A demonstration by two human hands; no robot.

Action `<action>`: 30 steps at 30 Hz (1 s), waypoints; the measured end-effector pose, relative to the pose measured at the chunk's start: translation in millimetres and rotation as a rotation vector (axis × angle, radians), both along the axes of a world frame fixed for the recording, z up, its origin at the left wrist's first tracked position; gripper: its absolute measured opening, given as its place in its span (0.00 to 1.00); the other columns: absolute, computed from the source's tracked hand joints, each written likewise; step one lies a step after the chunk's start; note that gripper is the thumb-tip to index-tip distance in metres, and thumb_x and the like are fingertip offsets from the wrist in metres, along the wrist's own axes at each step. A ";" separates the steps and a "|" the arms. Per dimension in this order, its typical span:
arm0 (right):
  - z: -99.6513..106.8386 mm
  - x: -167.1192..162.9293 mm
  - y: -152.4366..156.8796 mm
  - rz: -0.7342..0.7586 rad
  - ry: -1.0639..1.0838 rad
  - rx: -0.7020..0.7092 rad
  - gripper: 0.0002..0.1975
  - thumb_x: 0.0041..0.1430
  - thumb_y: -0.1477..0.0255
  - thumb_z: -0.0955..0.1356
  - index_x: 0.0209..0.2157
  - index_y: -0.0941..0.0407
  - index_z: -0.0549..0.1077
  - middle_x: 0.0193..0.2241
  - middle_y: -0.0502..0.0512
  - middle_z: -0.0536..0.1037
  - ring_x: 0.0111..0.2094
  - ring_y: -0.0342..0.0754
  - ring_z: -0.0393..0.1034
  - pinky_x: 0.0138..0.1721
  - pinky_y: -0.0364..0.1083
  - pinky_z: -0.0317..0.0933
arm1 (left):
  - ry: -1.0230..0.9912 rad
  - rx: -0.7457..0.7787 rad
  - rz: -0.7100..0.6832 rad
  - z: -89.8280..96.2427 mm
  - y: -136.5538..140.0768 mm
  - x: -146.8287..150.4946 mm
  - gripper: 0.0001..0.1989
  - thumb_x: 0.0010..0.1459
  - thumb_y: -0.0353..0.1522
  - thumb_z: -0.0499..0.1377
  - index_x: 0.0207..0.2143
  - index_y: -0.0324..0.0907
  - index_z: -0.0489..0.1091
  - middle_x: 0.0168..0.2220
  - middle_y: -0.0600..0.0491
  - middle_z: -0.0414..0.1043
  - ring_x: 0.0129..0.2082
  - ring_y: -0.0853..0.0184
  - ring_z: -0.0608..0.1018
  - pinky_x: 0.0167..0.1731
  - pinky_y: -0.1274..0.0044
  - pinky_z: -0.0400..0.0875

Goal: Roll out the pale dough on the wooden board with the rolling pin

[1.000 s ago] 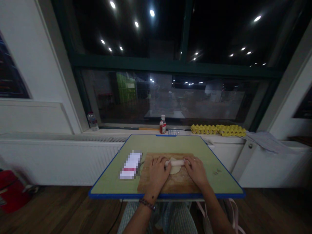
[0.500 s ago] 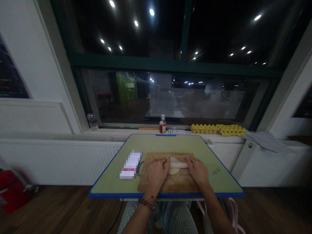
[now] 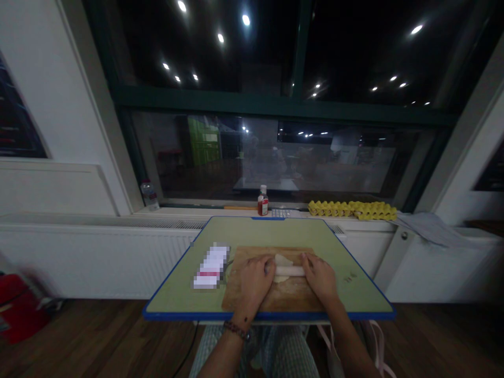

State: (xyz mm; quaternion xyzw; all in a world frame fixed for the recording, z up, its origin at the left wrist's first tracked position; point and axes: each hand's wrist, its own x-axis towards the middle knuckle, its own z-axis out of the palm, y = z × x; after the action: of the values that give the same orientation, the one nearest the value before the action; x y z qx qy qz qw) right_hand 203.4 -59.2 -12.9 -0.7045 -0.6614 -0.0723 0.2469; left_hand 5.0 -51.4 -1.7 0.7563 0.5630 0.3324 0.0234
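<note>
A pale rolling pin (image 3: 290,271) lies crosswise over a flat piece of dough (image 3: 282,259) on a wooden board (image 3: 271,302). My left hand (image 3: 256,277) is closed around the pin's left end, and my right hand (image 3: 319,275) grips its right end. Dough shows both beyond the pin and on the near side of it. The pin's two ends are hidden under my fingers.
The board rests on a small green table (image 3: 181,294) with a blue edge. A blurred phone (image 3: 211,268) lies left of the board. On the sill stand a small bottle (image 3: 263,200), a plastic bottle (image 3: 149,195) and yellow egg trays (image 3: 352,209).
The rolling pin has moved slightly toward me over the dough, with both hands still on it. More dough shows beyond the pin, less in front.
</note>
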 end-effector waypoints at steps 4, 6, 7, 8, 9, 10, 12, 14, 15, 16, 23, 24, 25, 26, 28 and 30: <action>0.1 -1.4 1.9 0.068 -0.141 0.059 0.19 0.70 0.67 0.57 0.46 0.56 0.77 0.46 0.58 0.79 0.49 0.54 0.69 0.53 0.52 0.53 | 0.070 0.095 -0.020 -3.8 3.3 2.5 0.13 0.63 0.33 0.54 0.46 0.46 0.76 0.57 0.50 0.71 0.57 0.54 0.69 0.58 0.60 0.58; -0.4 -1.7 2.0 0.068 -0.166 0.065 0.20 0.70 0.68 0.56 0.47 0.55 0.76 0.49 0.58 0.78 0.51 0.54 0.67 0.56 0.55 0.51 | 0.100 0.090 -0.013 -4.4 4.1 2.5 0.15 0.63 0.33 0.53 0.48 0.45 0.75 0.59 0.49 0.68 0.60 0.52 0.67 0.60 0.58 0.56; -1.0 -1.5 2.0 0.067 -0.174 0.058 0.20 0.70 0.68 0.56 0.48 0.55 0.76 0.50 0.58 0.77 0.52 0.54 0.67 0.57 0.55 0.50 | 0.114 0.085 -0.025 -4.3 4.6 1.9 0.15 0.64 0.33 0.53 0.50 0.45 0.74 0.60 0.48 0.68 0.60 0.52 0.66 0.60 0.57 0.55; -1.9 -1.1 2.1 0.067 -0.178 0.045 0.20 0.70 0.68 0.56 0.48 0.55 0.76 0.51 0.58 0.77 0.53 0.54 0.66 0.58 0.56 0.49 | 0.129 0.083 -0.043 -3.9 5.5 0.9 0.16 0.64 0.33 0.52 0.51 0.44 0.73 0.60 0.48 0.68 0.60 0.52 0.66 0.61 0.58 0.55; -2.9 -0.6 2.5 0.065 -0.178 0.030 0.20 0.70 0.68 0.55 0.49 0.54 0.76 0.52 0.58 0.76 0.54 0.54 0.65 0.59 0.56 0.48 | 0.145 0.079 -0.069 -3.2 6.8 -0.4 0.17 0.64 0.33 0.52 0.53 0.44 0.72 0.60 0.47 0.67 0.61 0.53 0.66 0.61 0.58 0.55; -4.0 0.1 3.1 0.063 -0.177 0.011 0.21 0.70 0.67 0.55 0.50 0.54 0.75 0.53 0.58 0.75 0.56 0.55 0.64 0.60 0.57 0.47 | 0.162 0.070 -0.097 -2.2 8.7 -1.9 0.18 0.65 0.33 0.51 0.54 0.44 0.71 0.60 0.47 0.67 0.61 0.54 0.66 0.62 0.59 0.54; -5.2 1.2 5.2 0.060 -0.169 -0.038 0.22 0.70 0.67 0.54 0.52 0.53 0.74 0.54 0.57 0.74 0.59 0.55 0.61 0.62 0.59 0.44 | 0.199 0.034 -0.148 0.5 13.9 -4.9 0.19 0.65 0.34 0.51 0.56 0.44 0.70 0.61 0.48 0.66 0.62 0.55 0.65 0.62 0.60 0.54; -4.1 1.6 8.9 0.053 -0.158 -0.093 0.23 0.70 0.65 0.53 0.53 0.53 0.73 0.56 0.57 0.73 0.61 0.55 0.59 0.62 0.61 0.42 | 0.240 -0.018 -0.175 4.1 20.3 -6.8 0.19 0.66 0.36 0.50 0.57 0.46 0.69 0.61 0.49 0.66 0.63 0.56 0.64 0.63 0.61 0.54; -2.4 1.4 11.2 0.047 -0.152 -0.119 0.24 0.70 0.65 0.52 0.54 0.53 0.73 0.56 0.57 0.72 0.61 0.55 0.58 0.63 0.61 0.41 | 0.264 -0.045 -0.174 6.0 23.5 -7.2 0.20 0.67 0.38 0.49 0.58 0.47 0.68 0.62 0.50 0.65 0.63 0.56 0.64 0.63 0.61 0.54; 0.1 1.1 13.8 0.039 -0.148 -0.145 0.25 0.70 0.64 0.51 0.55 0.53 0.72 0.57 0.57 0.71 0.62 0.56 0.57 0.63 0.62 0.40 | 0.290 -0.070 -0.166 8.0 26.7 -7.1 0.21 0.67 0.39 0.48 0.58 0.47 0.68 0.62 0.51 0.64 0.64 0.56 0.63 0.63 0.61 0.54; 20.5 2.0 37.8 0.071 -0.219 -0.397 0.27 0.70 0.62 0.49 0.62 0.49 0.64 0.63 0.56 0.63 0.66 0.58 0.47 0.63 0.65 0.34 | 0.411 -0.180 -0.090 18.5 46.8 -0.8 0.24 0.68 0.40 0.43 0.60 0.45 0.66 0.62 0.50 0.64 0.63 0.57 0.64 0.62 0.62 0.55; 21.6 3.0 41.4 0.092 -0.235 -0.412 0.27 0.70 0.62 0.49 0.63 0.48 0.63 0.64 0.56 0.62 0.67 0.58 0.46 0.63 0.65 0.34 | 0.417 -0.184 -0.095 18.4 50.2 -0.2 0.24 0.68 0.40 0.43 0.59 0.44 0.66 0.62 0.49 0.65 0.62 0.57 0.65 0.61 0.63 0.56; 22.2 4.0 45.0 0.110 -0.245 -0.424 0.26 0.70 0.62 0.49 0.63 0.47 0.62 0.65 0.55 0.60 0.67 0.58 0.46 0.63 0.65 0.34 | 0.423 -0.185 -0.100 18.0 53.8 0.2 0.24 0.68 0.40 0.43 0.59 0.43 0.66 0.61 0.49 0.66 0.62 0.58 0.66 0.61 0.64 0.57; 22.3 4.9 48.4 0.122 -0.251 -0.436 0.26 0.69 0.62 0.50 0.64 0.47 0.61 0.65 0.54 0.59 0.67 0.58 0.45 0.63 0.65 0.34 | 0.427 -0.184 -0.103 17.3 57.2 0.6 0.23 0.68 0.39 0.43 0.58 0.43 0.67 0.60 0.49 0.67 0.61 0.58 0.67 0.60 0.65 0.58; 22.0 5.7 54.4 0.103 -0.227 -0.455 0.26 0.69 0.61 0.49 0.64 0.46 0.59 0.66 0.53 0.59 0.67 0.58 0.44 0.63 0.64 0.34 | 0.430 -0.177 -0.099 15.4 62.9 1.2 0.23 0.68 0.39 0.43 0.56 0.43 0.68 0.58 0.49 0.69 0.59 0.59 0.69 0.59 0.66 0.59; 21.7 5.3 58.6 0.070 -0.195 -0.467 0.28 0.69 0.59 0.49 0.65 0.48 0.59 0.65 0.54 0.59 0.67 0.57 0.44 0.63 0.64 0.34 | 0.433 -0.175 -0.095 14.0 65.3 1.8 0.22 0.67 0.39 0.43 0.54 0.43 0.69 0.57 0.49 0.71 0.58 0.60 0.70 0.58 0.67 0.60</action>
State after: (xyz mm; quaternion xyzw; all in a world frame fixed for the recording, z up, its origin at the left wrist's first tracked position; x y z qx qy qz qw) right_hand 208.7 -0.7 8.8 -0.7087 -0.7049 0.0238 0.0149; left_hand 6.8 13.9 12.3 0.8308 0.5452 0.1108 -0.0168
